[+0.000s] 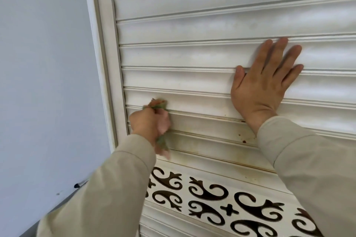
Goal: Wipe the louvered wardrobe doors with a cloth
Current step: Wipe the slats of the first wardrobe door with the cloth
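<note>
The left hand (152,121) grips a bunched green cloth (160,141) against the white louvered wardrobe door (192,57), near its left edge. The right hand (264,81) presses flat on the slats, fingers spread.

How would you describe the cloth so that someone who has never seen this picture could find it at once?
Start at the white louvered door and follow its left frame down toward the scrollwork panel. There the left hand grips a bunched cloth against a slat. It is the only green thing there.
</note>
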Motion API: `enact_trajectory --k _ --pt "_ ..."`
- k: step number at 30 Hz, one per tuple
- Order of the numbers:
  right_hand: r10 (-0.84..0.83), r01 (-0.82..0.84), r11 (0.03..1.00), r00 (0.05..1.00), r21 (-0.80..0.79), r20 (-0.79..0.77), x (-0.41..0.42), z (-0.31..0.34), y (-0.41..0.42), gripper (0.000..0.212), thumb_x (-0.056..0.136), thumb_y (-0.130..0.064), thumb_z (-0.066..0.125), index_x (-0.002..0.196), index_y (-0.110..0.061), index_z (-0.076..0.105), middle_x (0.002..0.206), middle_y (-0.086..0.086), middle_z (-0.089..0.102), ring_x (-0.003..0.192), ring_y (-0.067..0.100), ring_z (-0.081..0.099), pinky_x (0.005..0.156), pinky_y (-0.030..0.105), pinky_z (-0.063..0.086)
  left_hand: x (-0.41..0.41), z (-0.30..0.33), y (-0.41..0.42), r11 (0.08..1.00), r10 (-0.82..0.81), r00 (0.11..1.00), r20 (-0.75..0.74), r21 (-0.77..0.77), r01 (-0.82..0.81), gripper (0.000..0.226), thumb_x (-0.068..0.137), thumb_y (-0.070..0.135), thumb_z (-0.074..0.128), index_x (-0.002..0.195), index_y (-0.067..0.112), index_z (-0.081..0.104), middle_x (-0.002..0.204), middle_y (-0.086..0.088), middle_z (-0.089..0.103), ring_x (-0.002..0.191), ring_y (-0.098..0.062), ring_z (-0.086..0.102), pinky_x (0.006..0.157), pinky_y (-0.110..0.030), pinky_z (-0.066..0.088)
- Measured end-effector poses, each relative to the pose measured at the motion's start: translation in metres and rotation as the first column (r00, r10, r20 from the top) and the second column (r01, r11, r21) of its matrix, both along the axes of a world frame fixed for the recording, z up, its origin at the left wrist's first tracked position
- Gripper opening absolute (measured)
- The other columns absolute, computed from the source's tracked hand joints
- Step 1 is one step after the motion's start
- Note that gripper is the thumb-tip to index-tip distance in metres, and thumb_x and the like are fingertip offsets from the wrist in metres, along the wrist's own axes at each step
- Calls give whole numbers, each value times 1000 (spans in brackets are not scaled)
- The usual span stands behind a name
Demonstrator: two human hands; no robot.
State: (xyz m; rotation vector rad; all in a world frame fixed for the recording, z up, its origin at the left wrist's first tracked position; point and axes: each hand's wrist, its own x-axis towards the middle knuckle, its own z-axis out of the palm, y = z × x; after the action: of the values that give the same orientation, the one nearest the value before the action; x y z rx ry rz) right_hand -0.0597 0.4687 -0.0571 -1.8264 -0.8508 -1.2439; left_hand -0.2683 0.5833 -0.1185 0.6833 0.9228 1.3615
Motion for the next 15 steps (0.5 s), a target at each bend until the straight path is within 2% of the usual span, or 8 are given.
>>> enact_trajectory --k 2,3,6,8,10,11,14,15 --pt "6 -6 1000 1000 -10 -9 0 0 0 73 101 -47 29 157 -6 10 163 22 6 147 51 5 118 63 4 -2 0 8 1000 -26 999 31 -10 27 41 89 8 52 129 3 58 89 -10 60 64 -16 53 53 -24 45" --pt "13 -13 1000 1000 -16 -10 0 1 1 72 101 -47 29 157 -5 10 163 22 6 147 51 4 118 64 4 5 1 1 998 -22 989 144 -57 30 41 90 3 44 129 0 57 86 -7 59 67 -15 57 54 -25 47" --pt "24 -25 999 1000 -20 -20 0 2 0 72 101 -46 29 157 -5 9 163 23 5 147 52 4 117 65 4 61 3 -44 991 -81 920 383 -65 114 48 87 -16 23 118 -4 59 100 -17 69 90 -25 70 61 -28 57" --pt "39 -39 999 999 -21 -18 -1 2 -1 73 101 -46 30 157 -5 9 163 24 5 146 53 3 117 65 4 90 1 -74 978 -197 932 306 -4 208 33 84 -10 39 98 1 67 95 -16 73 90 -29 72 69 -33 60" --pt "55 -56 998 998 -32 -15 -1 1 -4 73 101 -46 30 157 -5 7 163 23 3 147 52 2 117 65 2 101 -8 -84 984 -174 984 -25 30 175 18 71 5 53 79 10 68 84 -10 73 83 -31 72 81 -40 61" --pt "60 -61 997 998 -37 -15 -1 1 -6 73 101 -46 30 157 -5 6 163 22 2 147 51 1 118 64 2 99 -8 -85 988 -150 986 -70 38 152 16 67 6 55 76 9 68 81 -10 73 81 -31 72 82 -43 61" --pt "64 -64 998 998 -29 -7 -1 -1 -7 73 101 -48 29 158 -6 7 164 21 3 147 51 2 118 63 1 68 -6 -54 998 -59 998 -21 28 60 13 68 1 57 73 6 68 72 -10 72 72 -29 72 71 -50 62" --pt "59 -60 998 998 -24 -6 0 0 -5 73 101 -48 29 158 -6 8 164 21 4 147 51 3 118 63 2 54 -2 -36 1000 -10 999 36 5 10 10 73 3 56 73 7 65 72 -7 70 70 -26 71 66 -47 62"
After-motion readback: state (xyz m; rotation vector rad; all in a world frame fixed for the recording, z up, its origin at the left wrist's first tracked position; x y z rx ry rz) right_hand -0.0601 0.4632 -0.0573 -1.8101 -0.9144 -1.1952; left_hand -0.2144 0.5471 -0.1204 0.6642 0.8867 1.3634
